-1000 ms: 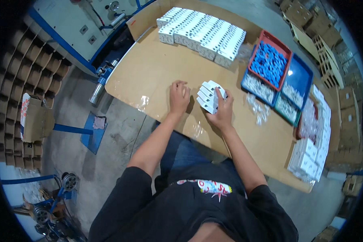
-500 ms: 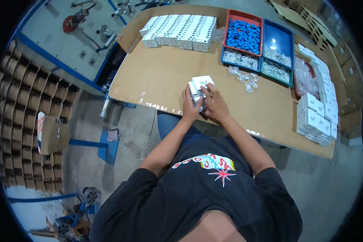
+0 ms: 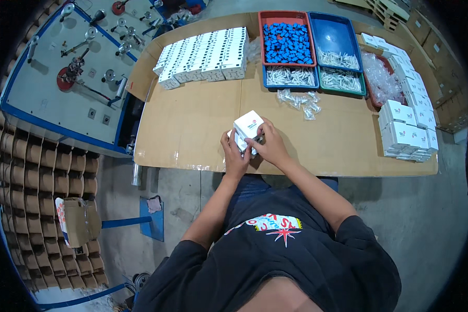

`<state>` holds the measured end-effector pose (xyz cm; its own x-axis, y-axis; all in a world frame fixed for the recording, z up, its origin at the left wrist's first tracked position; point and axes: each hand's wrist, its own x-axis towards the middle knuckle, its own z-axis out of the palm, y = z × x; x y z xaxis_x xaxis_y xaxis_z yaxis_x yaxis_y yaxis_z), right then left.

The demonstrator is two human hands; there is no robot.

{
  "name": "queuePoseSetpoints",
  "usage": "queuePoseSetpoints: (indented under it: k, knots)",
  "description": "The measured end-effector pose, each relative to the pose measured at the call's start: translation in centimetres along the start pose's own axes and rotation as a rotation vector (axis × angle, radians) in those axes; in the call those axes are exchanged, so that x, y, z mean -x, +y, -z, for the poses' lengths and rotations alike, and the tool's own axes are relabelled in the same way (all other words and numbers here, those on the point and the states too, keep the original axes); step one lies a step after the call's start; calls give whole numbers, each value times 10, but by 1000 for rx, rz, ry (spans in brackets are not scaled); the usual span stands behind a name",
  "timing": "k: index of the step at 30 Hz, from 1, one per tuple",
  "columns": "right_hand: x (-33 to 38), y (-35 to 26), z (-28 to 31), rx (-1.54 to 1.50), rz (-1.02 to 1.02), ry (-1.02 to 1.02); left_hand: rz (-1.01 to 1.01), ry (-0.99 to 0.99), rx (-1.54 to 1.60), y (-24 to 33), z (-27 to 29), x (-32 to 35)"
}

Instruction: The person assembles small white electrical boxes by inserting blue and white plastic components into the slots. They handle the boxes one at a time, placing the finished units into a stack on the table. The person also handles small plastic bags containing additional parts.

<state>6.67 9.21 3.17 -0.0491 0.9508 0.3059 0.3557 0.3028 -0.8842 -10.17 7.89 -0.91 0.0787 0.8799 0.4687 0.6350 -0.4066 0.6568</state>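
A small white cardboard box (image 3: 248, 125) is held near the table's front edge, its printed face turned up. My left hand (image 3: 236, 157) is closed round the near left side, its fingers along a second white piece (image 3: 239, 141) just below the box; whether that is another box or an open flap I cannot tell. My right hand (image 3: 272, 146) grips the box's right edge, with the thumb reaching across toward the left fingers. My fingers hide the lower part of what I hold.
Rows of white boxes (image 3: 203, 57) stand at the back left. A red tray (image 3: 261, 31) of blue pieces, a blue tray (image 3: 333, 31) and a green tray (image 3: 343, 92) of white pieces stand behind. Clear plastic bags (image 3: 300, 102) lie before them. Stacked white boxes (image 3: 408, 134) stand right.
The head view has shifted. The white box has tilted and turned in my hands, showing its printed face more squarely. My right fingers have moved to its right edge.
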Motion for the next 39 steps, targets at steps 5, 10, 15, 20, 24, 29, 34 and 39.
queuePoseSetpoints:
  k: [5,10,15,20,24,29,34,39]
  knots:
    - [-25,6,-20,91,1,44,31,-19,30,-12,13,-34]
    - [-52,-1,-51,-40,47,-26,51,-24,25,-55,37,-49]
    - [-70,-1,-56,-341,-94,-55,74,212,-11,-80,37,-50]
    - [-39,36,-16,178,13,58,210,215,-98,-76,33,-49]
    - [-6,48,23,410,12,-21,369,196,-73,-82,32,-52]
    - [5,42,23,771,22,-22,606,112,-160,-85,34,-77]
    - [-10,42,17,658,2,-26,683,32,-270,-94,34,-91]
    - [-10,45,24,466,101,-40,528,265,-332,-101,28,-79]
